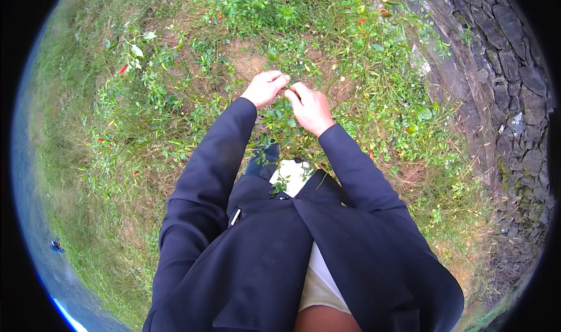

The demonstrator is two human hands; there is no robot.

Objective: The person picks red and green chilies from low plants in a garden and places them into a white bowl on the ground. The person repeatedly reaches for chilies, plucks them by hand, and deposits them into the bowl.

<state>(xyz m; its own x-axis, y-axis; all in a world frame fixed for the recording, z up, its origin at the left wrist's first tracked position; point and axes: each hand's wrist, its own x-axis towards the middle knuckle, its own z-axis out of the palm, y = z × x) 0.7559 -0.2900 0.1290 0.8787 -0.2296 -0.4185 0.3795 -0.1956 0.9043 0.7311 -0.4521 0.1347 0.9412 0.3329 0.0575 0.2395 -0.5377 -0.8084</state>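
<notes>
My left hand point(264, 88) reaches in from the left with thumb and forefinger pinched together at a thin green stem of a chili pepper plant point(280, 115). Close beside it is my right hand point(310, 107), its fingers curled in towards the same stem. Whether the right fingertips grip anything is too small to tell. Leaves of the plant show below and between the hands. A blurred green leaf or pod point(272, 54) stands just above them. Lower down, a leafy sprig point(280, 185) overlaps a white object point(297, 174) in front of my dark trousers.
Chili plants with red chili peppers point(122, 69) and green ones spread around me, mixed with grass and weeds. Along the right runs a dark stone wall point(504, 64) beside a strip of bare ground point(458, 73). A small blue object point(57, 246) lies far left.
</notes>
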